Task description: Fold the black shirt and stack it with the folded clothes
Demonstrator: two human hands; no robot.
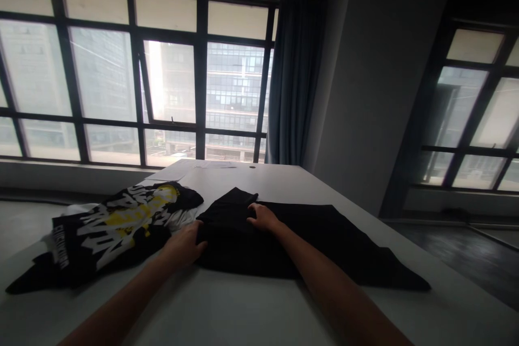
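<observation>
A plain black garment (324,243) lies spread over the white table (279,178), with a folded-over part at its left end. My left hand (184,246) rests at that left edge, its thumb on the fabric and apart from the fingers. On the upper part of the garment is my right hand (264,218), fingers bent and touching the cloth, with a gap between thumb and forefinger. To the left of both hands lies a black T-shirt (121,221) with white and yellow graphic print, rumpled. The fingertips of my left hand are partly hidden against the dark cloth.
Papers (211,164) lie at the table's far end near a dark round cable hole (252,167). Behind stand large windows (170,81), a blue curtain (292,81) and a grey pillar (360,81). The table's right edge drops to a dark floor.
</observation>
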